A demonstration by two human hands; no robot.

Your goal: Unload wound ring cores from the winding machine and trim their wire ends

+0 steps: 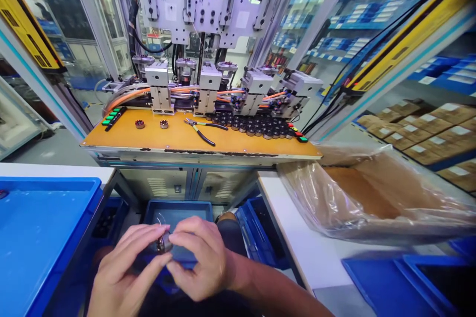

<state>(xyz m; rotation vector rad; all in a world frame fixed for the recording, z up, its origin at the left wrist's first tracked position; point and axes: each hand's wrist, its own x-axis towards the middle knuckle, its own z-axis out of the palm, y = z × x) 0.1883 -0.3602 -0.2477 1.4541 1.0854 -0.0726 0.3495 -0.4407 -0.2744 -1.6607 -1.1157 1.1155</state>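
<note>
Silver-and-dark small part (pixel 162 243) in the near centre of the scene, held between the fingertips of both hands. Left hand (pixel 124 265): thumb and forefinger narrowed onto the left side of the part. Right hand (pixel 203 257): thumb and forefinger drawn together at its right side, other fingers bent. Detail of the part largely hidden by the fingers; thin pale strands (pixel 161 219) just above. Blue crate (pixel 178 206) lower down, just past the hands. Farther off, orange worktop (pixel 122 138) with, from left to right, strip of green buttons (pixel 111 119), two small round parts (pixel 140 124) set apart from each other, pliers (pixel 192 123) with handles spread toward the right, and closely packed dark round parts (pixel 256 127). Along the far edge, row of silver-grey blocks (pixel 159 77) with orange tubing (pixel 130 94); higher up, grey mounting plates (pixel 178 20). Near left, blue tray (pixel 44 237). To the right, white bench (pixel 293 237) bearing large carton draped in clear plastic (pixel 357 190). Far right, stacked cardboard boxes (pixel 412 129)
</note>
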